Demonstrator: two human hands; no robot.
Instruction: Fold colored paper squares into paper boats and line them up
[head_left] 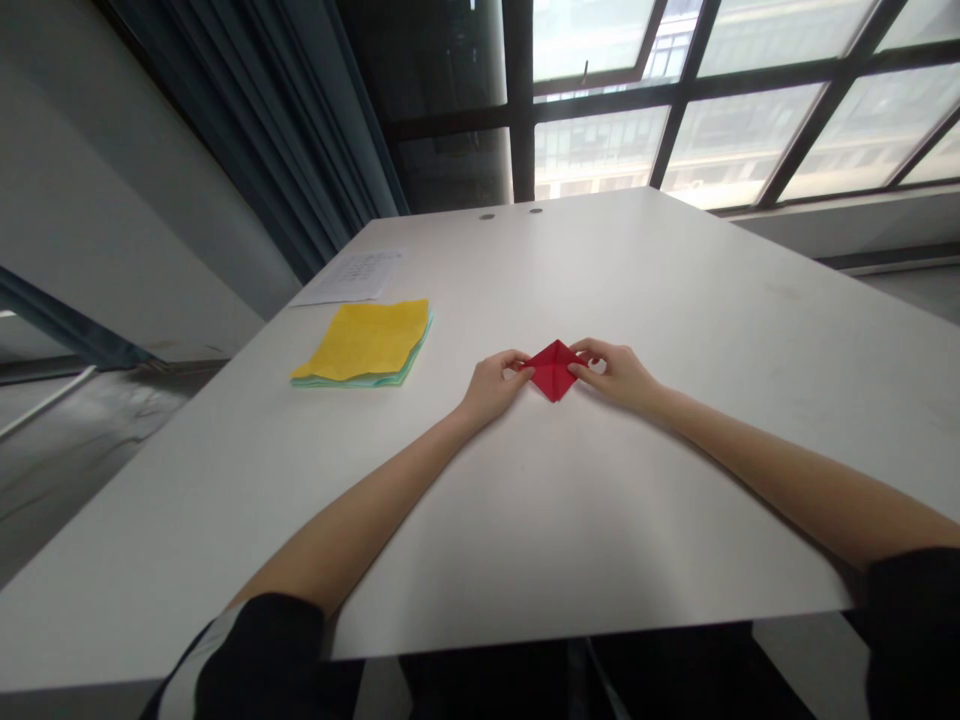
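Note:
A small red folded paper (555,374), shaped like a diamond with creases across its middle, is held just over the white table (480,520). My left hand (496,386) pinches its left corner between thumb and fingers. At the right corner, my right hand (613,374) grips the paper the same way, thumb on top. The lower tip of the diamond points toward me.
A stack of yellow paper (371,340) with green and blue sheets beneath lies left of my hands. Behind it is a printed white sheet (354,277) at the table's left edge. A blue curtain (277,120) and windows stand beyond the table.

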